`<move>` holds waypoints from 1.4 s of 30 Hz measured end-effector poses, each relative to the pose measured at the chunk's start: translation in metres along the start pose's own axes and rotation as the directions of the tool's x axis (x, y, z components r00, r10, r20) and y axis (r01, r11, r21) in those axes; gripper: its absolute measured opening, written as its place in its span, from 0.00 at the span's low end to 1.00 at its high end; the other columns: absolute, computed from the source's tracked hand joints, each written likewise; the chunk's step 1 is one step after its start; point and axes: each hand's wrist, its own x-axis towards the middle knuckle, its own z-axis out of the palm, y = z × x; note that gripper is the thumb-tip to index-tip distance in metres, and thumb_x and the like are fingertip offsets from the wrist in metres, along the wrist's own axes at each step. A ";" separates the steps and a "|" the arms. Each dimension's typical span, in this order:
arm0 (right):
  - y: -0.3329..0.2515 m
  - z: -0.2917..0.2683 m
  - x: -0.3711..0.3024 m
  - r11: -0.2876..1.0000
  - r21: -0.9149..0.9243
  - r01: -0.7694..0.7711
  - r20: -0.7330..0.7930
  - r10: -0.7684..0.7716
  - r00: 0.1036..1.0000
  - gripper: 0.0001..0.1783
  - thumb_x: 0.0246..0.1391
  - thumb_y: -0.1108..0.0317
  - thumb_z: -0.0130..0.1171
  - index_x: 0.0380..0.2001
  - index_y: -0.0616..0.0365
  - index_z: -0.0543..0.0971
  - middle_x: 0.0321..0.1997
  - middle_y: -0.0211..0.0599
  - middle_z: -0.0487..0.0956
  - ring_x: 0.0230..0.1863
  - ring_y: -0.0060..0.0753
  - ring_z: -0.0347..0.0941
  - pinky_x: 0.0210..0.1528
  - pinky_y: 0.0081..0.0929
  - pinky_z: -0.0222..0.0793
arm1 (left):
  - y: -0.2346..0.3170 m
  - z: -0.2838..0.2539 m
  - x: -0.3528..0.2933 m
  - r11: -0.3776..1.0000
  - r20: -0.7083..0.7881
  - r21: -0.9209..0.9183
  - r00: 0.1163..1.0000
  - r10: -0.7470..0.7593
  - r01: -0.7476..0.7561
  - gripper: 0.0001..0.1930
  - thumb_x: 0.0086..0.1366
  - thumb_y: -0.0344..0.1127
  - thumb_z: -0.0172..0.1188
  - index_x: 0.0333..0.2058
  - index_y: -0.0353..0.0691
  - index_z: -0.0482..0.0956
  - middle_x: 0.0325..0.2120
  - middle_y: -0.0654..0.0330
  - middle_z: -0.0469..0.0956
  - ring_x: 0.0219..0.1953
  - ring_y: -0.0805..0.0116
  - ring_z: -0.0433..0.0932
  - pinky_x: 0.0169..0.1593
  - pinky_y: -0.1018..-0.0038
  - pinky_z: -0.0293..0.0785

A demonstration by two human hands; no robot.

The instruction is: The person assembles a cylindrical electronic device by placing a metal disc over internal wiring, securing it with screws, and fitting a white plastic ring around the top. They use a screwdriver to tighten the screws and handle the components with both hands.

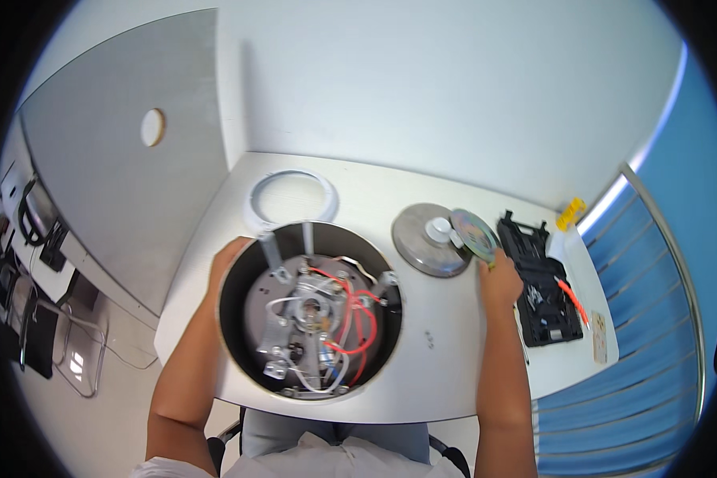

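Note:
A round metal cooker housing (233, 338) stands at the front of the table, its open side facing up. Inside it are red and white wires (362, 327), metal brackets (272, 253) and a round central part (309, 312). My left hand (229, 259) grips the housing's left outer wall; its fingertips are partly hidden behind the rim. Off to the right, my right hand (500, 280) is closed on the edge of a thin, shiny greenish disc (473, 233). That disc is tilted and overlaps the edge of a steel lid (419, 248) with a white knob (438, 229).
Behind the housing lies a white plastic ring (329, 199). An open black tool case (546, 319) is at the right, with an orange-handled tool (570, 299) across it. Near it are a yellow item (570, 213) and a small beige strip (599, 338). A grey partition (127, 183) borders the left.

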 end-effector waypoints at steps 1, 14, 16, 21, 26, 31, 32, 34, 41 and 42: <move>-0.005 -0.002 -0.004 1.000 -0.006 0.001 0.014 -0.001 1.000 0.22 0.51 0.55 0.59 0.49 0.46 0.70 0.40 0.40 0.76 0.39 0.49 0.77 0.36 0.46 0.72 | -0.001 -0.006 0.002 0.999 0.026 0.039 0.999 0.019 -0.020 0.06 0.61 0.30 0.56 0.36 0.38 0.77 0.28 0.60 0.79 0.30 0.72 0.77 0.35 0.75 0.75; -0.010 0.010 0.009 0.988 -0.142 0.067 -0.047 -0.074 0.996 0.25 0.45 0.65 0.63 0.49 0.49 0.72 0.41 0.40 0.71 0.40 0.46 0.75 0.35 0.41 0.74 | -0.030 -0.020 0.021 0.974 0.097 0.116 0.978 0.185 -0.196 0.10 0.60 0.35 0.61 0.37 0.36 0.77 0.28 0.65 0.76 0.31 0.78 0.72 0.39 0.78 0.70; -0.013 0.007 0.006 0.987 -0.147 0.070 -0.059 -0.079 0.995 0.23 0.45 0.64 0.63 0.47 0.50 0.73 0.41 0.40 0.70 0.39 0.46 0.75 0.35 0.41 0.74 | -0.030 -0.021 0.021 0.975 0.088 0.122 0.981 0.174 -0.184 0.10 0.61 0.36 0.60 0.37 0.36 0.77 0.28 0.65 0.76 0.31 0.78 0.72 0.39 0.78 0.70; -0.019 0.005 0.008 0.984 -0.152 0.097 -0.069 -0.109 0.992 0.15 0.46 0.63 0.61 0.38 0.53 0.76 0.42 0.42 0.68 0.36 0.46 0.75 0.34 0.41 0.74 | -0.028 -0.020 0.021 0.967 0.087 0.181 0.982 0.168 -0.181 0.10 0.64 0.36 0.58 0.38 0.35 0.77 0.29 0.63 0.77 0.32 0.78 0.73 0.39 0.78 0.70; -0.008 0.013 0.019 0.974 -0.200 0.105 -0.122 -0.131 0.984 0.08 0.53 0.63 0.54 0.31 0.53 0.79 0.39 0.41 0.70 0.35 0.48 0.76 0.33 0.41 0.74 | -0.036 -0.022 0.026 0.972 0.089 0.145 0.981 0.174 -0.185 0.09 0.64 0.35 0.57 0.38 0.34 0.77 0.29 0.62 0.78 0.32 0.77 0.74 0.39 0.78 0.71; -0.009 -0.001 0.027 0.982 -0.179 0.054 -0.206 -0.091 0.974 0.08 0.54 0.61 0.54 0.30 0.52 0.78 0.39 0.39 0.72 0.35 0.47 0.76 0.34 0.42 0.74 | -0.036 -0.022 0.026 0.972 0.090 0.119 0.977 0.192 -0.202 0.10 0.66 0.36 0.56 0.38 0.34 0.78 0.30 0.61 0.79 0.32 0.77 0.75 0.39 0.79 0.72; -0.007 -0.007 0.027 0.985 -0.167 0.036 -0.233 -0.075 0.970 0.08 0.55 0.61 0.54 0.31 0.51 0.79 0.38 0.38 0.72 0.35 0.46 0.76 0.33 0.41 0.73 | -0.034 -0.020 0.025 0.970 0.087 0.153 0.980 0.179 -0.191 0.10 0.66 0.35 0.55 0.38 0.34 0.78 0.30 0.61 0.79 0.32 0.77 0.75 0.39 0.79 0.72; -0.008 -0.021 0.027 0.991 -0.122 0.047 -0.303 -0.082 0.949 0.08 0.55 0.61 0.54 0.32 0.51 0.79 0.36 0.37 0.73 0.35 0.44 0.76 0.33 0.40 0.73 | -0.032 -0.019 0.025 0.973 0.089 0.129 0.980 0.179 -0.190 0.10 0.66 0.35 0.55 0.38 0.34 0.77 0.30 0.61 0.79 0.32 0.77 0.75 0.39 0.79 0.72; -0.056 -0.118 -0.025 0.849 0.126 0.513 -0.552 -0.370 0.747 0.11 0.50 0.72 0.59 0.39 0.52 0.82 0.30 0.33 0.74 0.30 0.37 0.73 0.32 0.30 0.70 | -0.037 -0.019 0.027 0.972 0.085 0.114 0.977 0.197 -0.206 0.10 0.67 0.34 0.53 0.38 0.33 0.77 0.30 0.61 0.79 0.33 0.77 0.75 0.40 0.79 0.71; -0.070 -0.132 -0.039 0.791 0.151 0.593 -0.542 -0.435 0.719 0.14 0.47 0.74 0.59 0.39 0.52 0.82 0.29 0.34 0.74 0.29 0.37 0.73 0.31 0.29 0.69 | -0.036 -0.024 0.025 0.973 0.073 0.112 0.978 0.196 -0.203 0.09 0.67 0.34 0.53 0.38 0.33 0.77 0.30 0.61 0.79 0.33 0.77 0.75 0.40 0.79 0.71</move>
